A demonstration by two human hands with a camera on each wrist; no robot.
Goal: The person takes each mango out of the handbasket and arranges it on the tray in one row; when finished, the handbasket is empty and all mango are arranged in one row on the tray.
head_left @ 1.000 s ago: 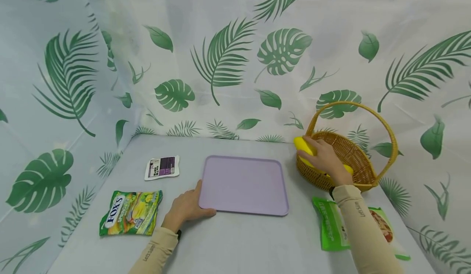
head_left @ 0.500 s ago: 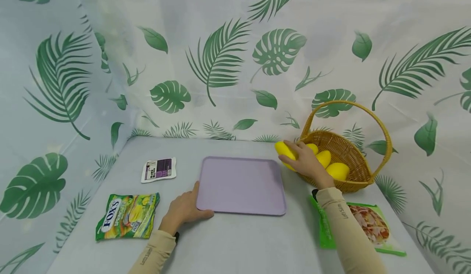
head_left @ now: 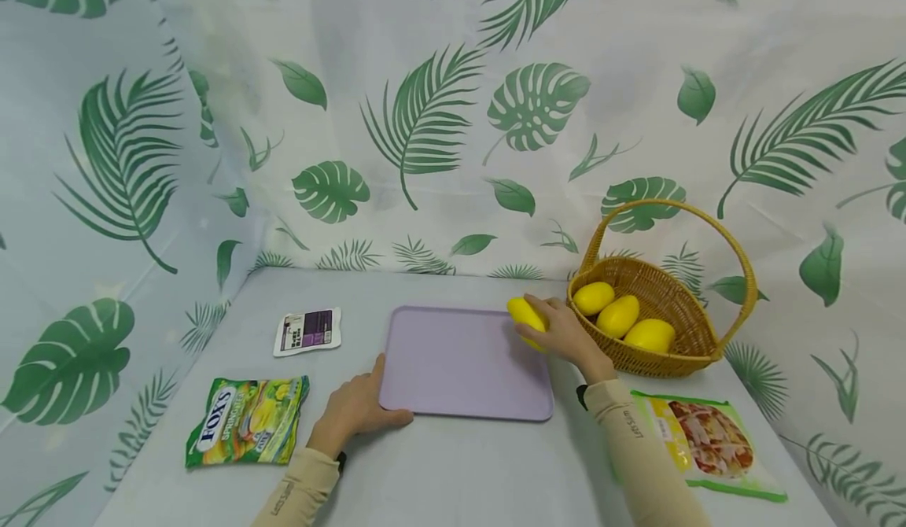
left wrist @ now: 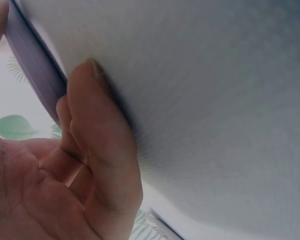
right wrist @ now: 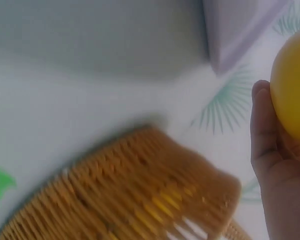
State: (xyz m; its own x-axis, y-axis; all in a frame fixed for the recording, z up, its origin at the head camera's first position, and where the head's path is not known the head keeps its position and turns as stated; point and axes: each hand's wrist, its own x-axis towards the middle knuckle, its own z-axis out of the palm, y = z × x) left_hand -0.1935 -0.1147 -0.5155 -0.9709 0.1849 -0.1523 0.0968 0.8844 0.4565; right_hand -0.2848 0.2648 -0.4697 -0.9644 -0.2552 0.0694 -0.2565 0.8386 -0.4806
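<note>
Behind the table hangs a cloth [head_left: 418,23] printed with green leaves, faintly wrinkled. Smooth and pale, the table [head_left: 460,472] carries everything else. Toward its right end sits a woven wicker basket [head_left: 658,295], oval, with a tall arched handle. Both forearms reach forward from below in stretchy beige sleeves, spread well apart. Between them a flat lilac tray [head_left: 453,370] with rounded corners lies on the table. At the right, partly covered by the forearm, is a glossy food bag [head_left: 711,440] edged in green; at the left lies a crinkled candy bag [head_left: 248,421]. Palm turned inward, the left hand [head_left: 356,403] holds the tray's near left corner, thumb along the near edge, fingers at the side. The right hand [head_left: 569,334] bends over and grasps a smooth, rounded yellow fruit [head_left: 525,312] above the tray's right edge. Beyond the candy bag lies a flat white-and-purple packet [head_left: 307,332]. Three more fruits [head_left: 618,317] rest in the basket.
</note>
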